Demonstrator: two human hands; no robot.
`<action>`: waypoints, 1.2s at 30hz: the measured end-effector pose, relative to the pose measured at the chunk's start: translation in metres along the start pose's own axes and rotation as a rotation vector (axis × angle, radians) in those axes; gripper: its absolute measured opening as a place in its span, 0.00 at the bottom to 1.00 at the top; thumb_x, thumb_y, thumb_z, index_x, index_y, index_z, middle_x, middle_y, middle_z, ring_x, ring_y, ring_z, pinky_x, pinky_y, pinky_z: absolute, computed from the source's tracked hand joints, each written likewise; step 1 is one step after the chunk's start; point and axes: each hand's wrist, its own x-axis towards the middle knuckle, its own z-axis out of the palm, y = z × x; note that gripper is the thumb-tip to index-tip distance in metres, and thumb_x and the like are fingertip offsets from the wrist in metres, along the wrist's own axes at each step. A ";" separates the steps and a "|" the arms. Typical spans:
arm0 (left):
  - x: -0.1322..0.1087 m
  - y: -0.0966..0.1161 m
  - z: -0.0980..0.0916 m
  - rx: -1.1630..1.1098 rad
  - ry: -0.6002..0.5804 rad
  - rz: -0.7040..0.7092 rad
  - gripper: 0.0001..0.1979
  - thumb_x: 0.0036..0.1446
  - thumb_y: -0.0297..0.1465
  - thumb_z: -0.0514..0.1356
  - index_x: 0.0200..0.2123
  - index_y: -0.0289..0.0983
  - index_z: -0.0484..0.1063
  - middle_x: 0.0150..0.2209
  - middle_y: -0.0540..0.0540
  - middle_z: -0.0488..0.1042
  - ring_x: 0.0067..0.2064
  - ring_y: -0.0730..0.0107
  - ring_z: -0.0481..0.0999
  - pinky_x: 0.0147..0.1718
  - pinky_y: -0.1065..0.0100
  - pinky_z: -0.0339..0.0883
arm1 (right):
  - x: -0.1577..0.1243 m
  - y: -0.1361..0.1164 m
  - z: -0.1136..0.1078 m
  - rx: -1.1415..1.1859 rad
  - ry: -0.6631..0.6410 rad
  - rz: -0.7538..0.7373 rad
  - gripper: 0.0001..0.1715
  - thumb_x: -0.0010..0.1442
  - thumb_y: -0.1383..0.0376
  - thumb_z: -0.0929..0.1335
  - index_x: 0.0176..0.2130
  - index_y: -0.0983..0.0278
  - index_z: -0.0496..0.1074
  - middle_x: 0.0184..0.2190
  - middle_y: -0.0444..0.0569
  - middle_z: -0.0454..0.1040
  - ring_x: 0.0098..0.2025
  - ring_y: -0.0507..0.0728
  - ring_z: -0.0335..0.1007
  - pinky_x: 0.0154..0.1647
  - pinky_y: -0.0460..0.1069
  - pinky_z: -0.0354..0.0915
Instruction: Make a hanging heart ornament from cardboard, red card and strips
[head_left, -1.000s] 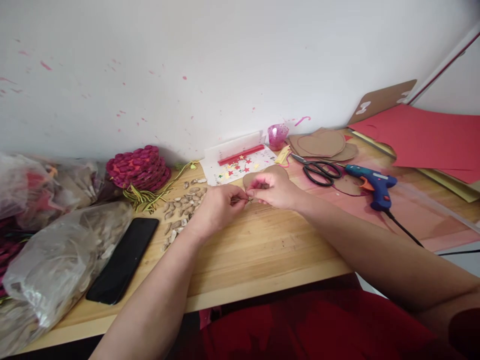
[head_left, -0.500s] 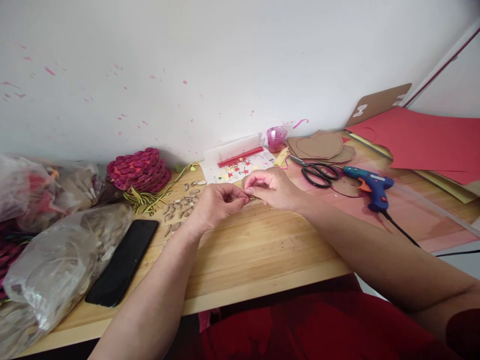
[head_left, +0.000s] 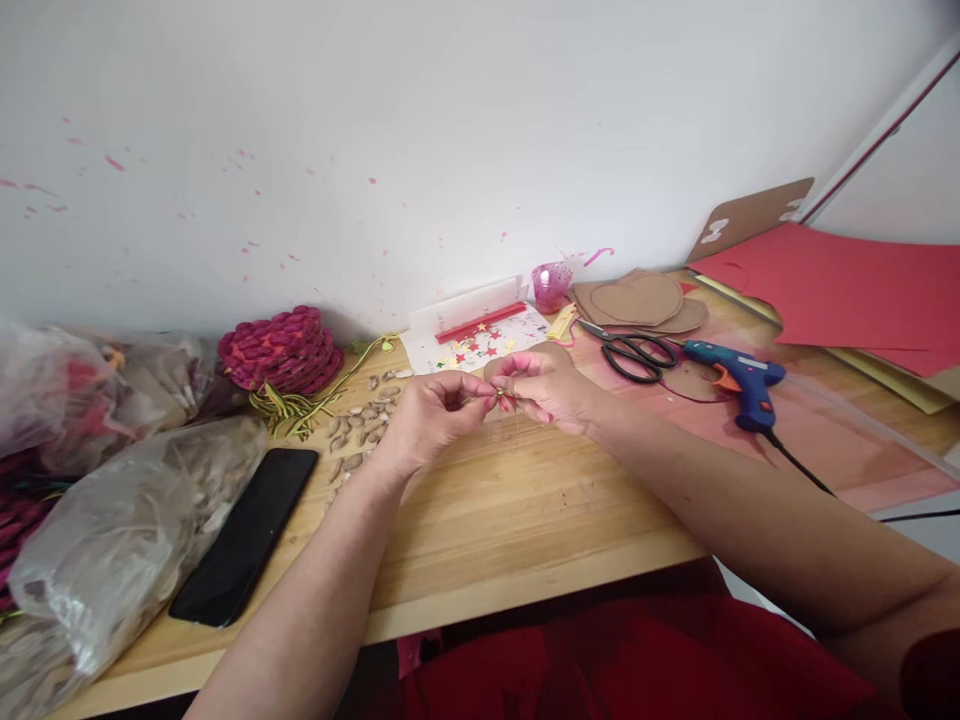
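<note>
My left hand (head_left: 439, 415) and my right hand (head_left: 551, 390) meet over the wooden table, fingertips touching. Both are closed in a pinch on a small, thin yellowish strand (head_left: 501, 394), perhaps cord; its ends are hidden by the fingers. Just left of my left hand lie several brown shells (head_left: 360, 425), which look like peanut shells. Behind the hands, small red and gold stars (head_left: 480, 345) are scattered on a white sheet (head_left: 424, 352). Yellow-and-dark cords (head_left: 289, 410) trail beside a stack of magenta pieces (head_left: 281, 350).
At left are plastic bags (head_left: 127, 520) and a black phone (head_left: 247, 535). On the right lie black-handled scissors (head_left: 637, 355), a blue glue gun (head_left: 739, 375) with its cable, cardboard hearts (head_left: 637, 298) and red sheets (head_left: 862, 285). A pink-stained cup (head_left: 551, 288) stands by the wall.
The fingers of my right hand have shifted and spread a little, so more of the yellowish strand shows between the fingertips. The camera view has tilted slightly.
</note>
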 end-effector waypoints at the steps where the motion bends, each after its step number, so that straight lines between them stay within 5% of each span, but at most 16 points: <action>1: 0.000 -0.001 0.001 0.002 0.029 0.019 0.09 0.54 0.35 0.68 0.34 0.35 0.81 0.30 0.45 0.81 0.26 0.75 0.71 0.25 0.72 0.62 | 0.000 0.000 0.000 0.043 -0.009 0.036 0.10 0.55 0.66 0.75 0.32 0.64 0.69 0.18 0.41 0.72 0.11 0.42 0.48 0.10 0.40 0.41; 10: -0.002 -0.007 0.004 0.410 0.347 0.335 0.04 0.57 0.29 0.65 0.32 0.36 0.80 0.28 0.49 0.80 0.25 0.77 0.71 0.25 0.73 0.65 | 0.004 0.005 0.000 0.285 -0.171 0.232 0.05 0.52 0.71 0.71 0.28 0.67 0.69 0.20 0.41 0.70 0.13 0.41 0.46 0.12 0.39 0.38; 21: -0.004 -0.009 0.006 0.719 0.433 0.518 0.04 0.57 0.23 0.64 0.33 0.37 0.78 0.29 0.50 0.80 0.26 0.75 0.74 0.28 0.73 0.67 | 0.005 0.011 0.002 0.350 -0.171 0.209 0.15 0.46 0.66 0.79 0.27 0.68 0.70 0.20 0.42 0.71 0.16 0.42 0.51 0.13 0.40 0.37; 31: -0.007 -0.010 0.003 1.057 0.209 0.571 0.08 0.63 0.21 0.59 0.36 0.35 0.77 0.31 0.46 0.77 0.32 0.65 0.76 0.33 0.66 0.66 | 0.005 0.009 0.005 0.239 -0.005 0.251 0.09 0.55 0.68 0.73 0.25 0.68 0.71 0.19 0.43 0.69 0.15 0.43 0.51 0.13 0.41 0.38; 36: -0.010 -0.006 0.000 1.193 0.087 0.548 0.08 0.66 0.23 0.58 0.36 0.35 0.76 0.32 0.45 0.75 0.34 0.63 0.74 0.33 0.65 0.66 | 0.001 0.005 0.008 -0.025 0.063 0.186 0.10 0.57 0.69 0.72 0.25 0.67 0.72 0.20 0.45 0.73 0.16 0.46 0.59 0.14 0.43 0.43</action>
